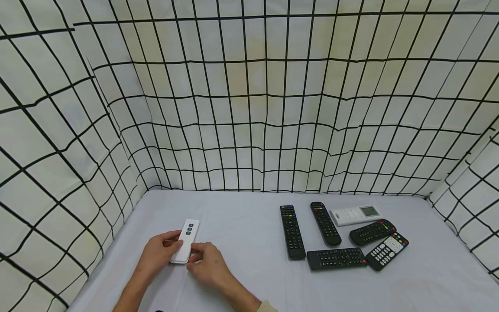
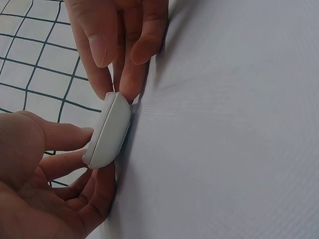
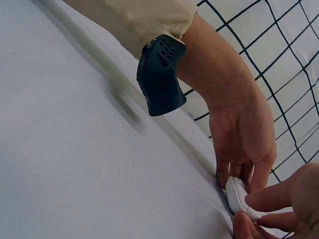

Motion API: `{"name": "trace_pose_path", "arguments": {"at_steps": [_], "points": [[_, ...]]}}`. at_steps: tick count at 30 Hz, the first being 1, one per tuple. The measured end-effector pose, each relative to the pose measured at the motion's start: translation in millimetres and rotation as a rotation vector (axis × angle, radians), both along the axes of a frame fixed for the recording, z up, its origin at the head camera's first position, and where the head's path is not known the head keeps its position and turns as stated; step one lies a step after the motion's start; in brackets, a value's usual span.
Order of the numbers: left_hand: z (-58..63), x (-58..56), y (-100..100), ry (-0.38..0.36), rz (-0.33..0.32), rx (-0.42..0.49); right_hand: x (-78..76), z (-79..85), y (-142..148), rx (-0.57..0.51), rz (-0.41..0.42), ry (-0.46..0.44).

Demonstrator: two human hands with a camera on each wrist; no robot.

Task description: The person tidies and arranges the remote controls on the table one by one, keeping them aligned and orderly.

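Note:
A slim white remote control point(image 1: 185, 250) with a short column of dark grey buttons lies on the white-covered table, at the left. My left hand point(image 1: 157, 252) grips its left side, the thumb over the top edge. From the opposite side, my right hand point(image 1: 212, 265) pinches the lower right edge between thumb and fingers. In the left wrist view the remote's rounded end point(image 2: 112, 133) faces the camera, fingers on both sides and close over the cloth. The right wrist view shows its white casing point(image 3: 234, 195) partly hidden by fingers.
Right of centre lie several black remotes, among them a long one point(image 1: 293, 234), a sideways one point(image 1: 336, 259) and one with a pale keypad point(image 1: 387, 252). A white remote with a small screen point(image 1: 355, 215) lies behind them. Black-gridded white walls point(image 1: 249, 108) enclose the table.

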State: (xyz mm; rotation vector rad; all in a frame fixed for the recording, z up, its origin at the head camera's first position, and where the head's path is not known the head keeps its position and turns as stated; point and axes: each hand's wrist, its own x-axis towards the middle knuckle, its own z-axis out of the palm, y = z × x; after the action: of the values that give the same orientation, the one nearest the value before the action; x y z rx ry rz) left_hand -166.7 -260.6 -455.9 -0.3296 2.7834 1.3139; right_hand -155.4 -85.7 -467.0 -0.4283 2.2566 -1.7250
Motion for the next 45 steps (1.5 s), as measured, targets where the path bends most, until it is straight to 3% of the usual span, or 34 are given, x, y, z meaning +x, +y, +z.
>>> {"name": "trace_pose_path", "arguments": {"at_steps": [10,19,28,36,45], "points": [[4.5,1.3,5.7,0.032,0.027,-0.094,4.5,-1.0,16.0,0.008,-0.027,-0.013],[7.7,1.3,5.9,-0.004,0.069,-0.135,4.6,3.6,43.0,0.029,-0.046,0.033],[8.0,1.8,11.2,0.059,0.102,-0.208,0.7,10.7,85.4,0.038,-0.074,0.107],[7.0,-3.0,43.2,0.265,0.104,-0.157,-3.8,18.5,126.7,0.09,-0.188,0.173],[-2.0,-16.2,93.1,0.333,0.018,-0.086,-2.5,27.5,158.9,0.209,-0.338,0.258]]}}
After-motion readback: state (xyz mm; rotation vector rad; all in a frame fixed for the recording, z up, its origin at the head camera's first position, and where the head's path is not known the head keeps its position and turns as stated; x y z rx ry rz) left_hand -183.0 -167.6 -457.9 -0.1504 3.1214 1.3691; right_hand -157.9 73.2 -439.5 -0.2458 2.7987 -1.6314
